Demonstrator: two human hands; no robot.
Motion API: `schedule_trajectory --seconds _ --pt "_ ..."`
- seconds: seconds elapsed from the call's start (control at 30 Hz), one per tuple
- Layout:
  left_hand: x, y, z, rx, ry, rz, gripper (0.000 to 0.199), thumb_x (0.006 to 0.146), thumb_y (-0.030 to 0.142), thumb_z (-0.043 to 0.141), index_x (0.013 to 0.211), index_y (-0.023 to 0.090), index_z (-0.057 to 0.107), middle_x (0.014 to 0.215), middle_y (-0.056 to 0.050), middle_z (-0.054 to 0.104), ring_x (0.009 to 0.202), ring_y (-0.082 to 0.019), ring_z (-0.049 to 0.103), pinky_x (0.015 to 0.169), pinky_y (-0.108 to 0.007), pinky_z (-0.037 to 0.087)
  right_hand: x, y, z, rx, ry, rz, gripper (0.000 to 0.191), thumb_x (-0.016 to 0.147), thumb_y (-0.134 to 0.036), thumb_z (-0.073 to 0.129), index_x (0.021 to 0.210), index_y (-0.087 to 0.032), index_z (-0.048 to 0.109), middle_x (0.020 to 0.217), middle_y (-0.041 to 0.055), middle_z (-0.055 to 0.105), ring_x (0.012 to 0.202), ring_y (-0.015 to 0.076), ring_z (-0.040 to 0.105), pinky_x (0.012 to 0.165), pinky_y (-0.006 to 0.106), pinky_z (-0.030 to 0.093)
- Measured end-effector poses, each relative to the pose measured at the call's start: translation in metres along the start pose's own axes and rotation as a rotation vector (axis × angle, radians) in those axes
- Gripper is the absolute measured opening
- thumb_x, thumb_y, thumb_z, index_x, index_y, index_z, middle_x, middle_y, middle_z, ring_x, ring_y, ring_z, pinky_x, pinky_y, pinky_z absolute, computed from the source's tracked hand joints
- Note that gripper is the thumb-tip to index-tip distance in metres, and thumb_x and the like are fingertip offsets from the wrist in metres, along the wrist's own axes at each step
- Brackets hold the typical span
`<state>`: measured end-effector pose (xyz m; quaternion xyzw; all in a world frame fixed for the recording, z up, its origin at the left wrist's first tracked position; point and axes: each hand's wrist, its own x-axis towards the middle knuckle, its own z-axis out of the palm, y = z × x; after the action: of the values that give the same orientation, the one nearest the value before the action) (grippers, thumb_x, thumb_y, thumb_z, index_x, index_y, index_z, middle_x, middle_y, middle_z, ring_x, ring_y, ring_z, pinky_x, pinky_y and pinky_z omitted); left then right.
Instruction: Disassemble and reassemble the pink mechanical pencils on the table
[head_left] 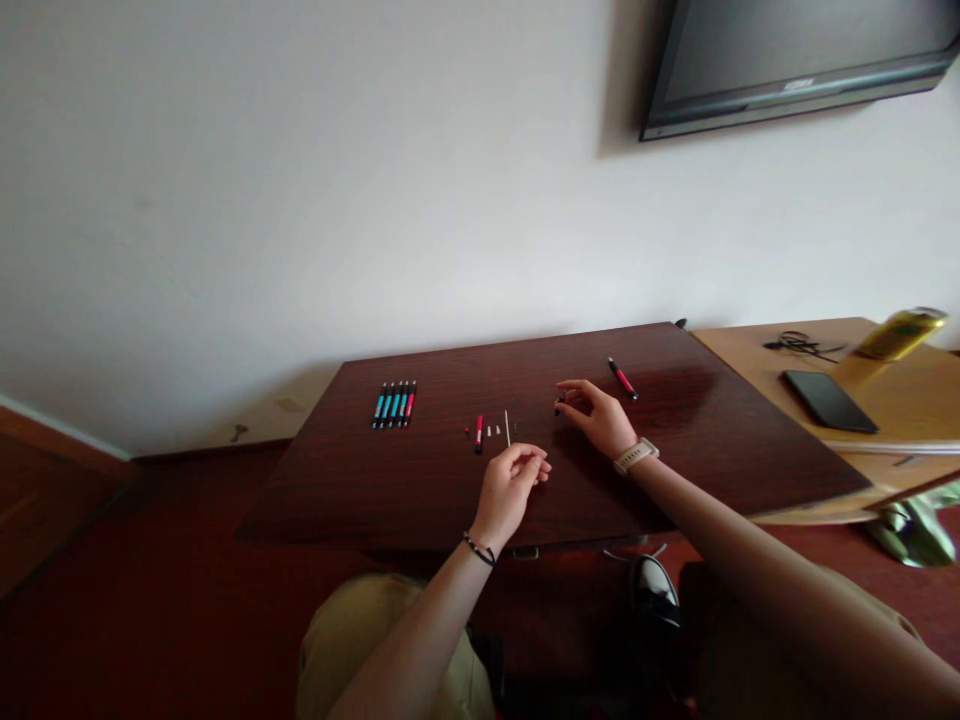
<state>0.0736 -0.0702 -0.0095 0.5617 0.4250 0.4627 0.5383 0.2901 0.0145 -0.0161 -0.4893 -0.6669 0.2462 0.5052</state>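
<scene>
Table (450, 500): dark wood
Right hand (598, 418): thumb and fingertip pinched on a dark piece (559, 404)
Left hand (510, 485): loosely curled; I can't tell if it's holding anything
Pen row (387, 405): table's left
Red barrel (479, 432): mid-table, near white refill (507, 426)

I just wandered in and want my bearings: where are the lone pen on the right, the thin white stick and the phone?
Lone pen (622, 379): head view, on its red barrel.
White stick (507, 428): head view, midway along its length.
Phone (828, 401): head view, on its dark upper face.
</scene>
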Motion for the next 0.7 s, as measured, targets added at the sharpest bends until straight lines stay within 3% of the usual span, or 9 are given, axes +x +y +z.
schedule_trajectory --seconds 0.33,0.7 --pt "-0.002 0.014 -0.017 0.034 0.033 0.017 0.022 0.096 0.035 0.066 0.101 0.015 0.071 0.092 -0.010 0.075 0.082 -0.018 0.072 0.076 -0.029 0.056 0.000 0.022 0.008 -0.171 -0.133 -0.006 0.044 0.087 -0.029 0.072 0.130 -0.026 0.065 0.097 0.0037 0.077 0.084 0.0220 0.072 0.082 0.038 0.058" --pt "0.001 0.012 -0.014 0.050 0.014 0.025 0.022 0.097 0.037 0.066 0.101 0.016 0.072 0.092 -0.010 0.075 0.082 -0.019 0.072 0.076 -0.030 0.057 0.000 0.027 0.008 -0.187 -0.163 0.015 0.058 0.083 -0.025 0.074 0.139 -0.027 0.058 0.102 0.0043 0.075 0.082 0.0211 0.072 0.080 0.038 0.060"
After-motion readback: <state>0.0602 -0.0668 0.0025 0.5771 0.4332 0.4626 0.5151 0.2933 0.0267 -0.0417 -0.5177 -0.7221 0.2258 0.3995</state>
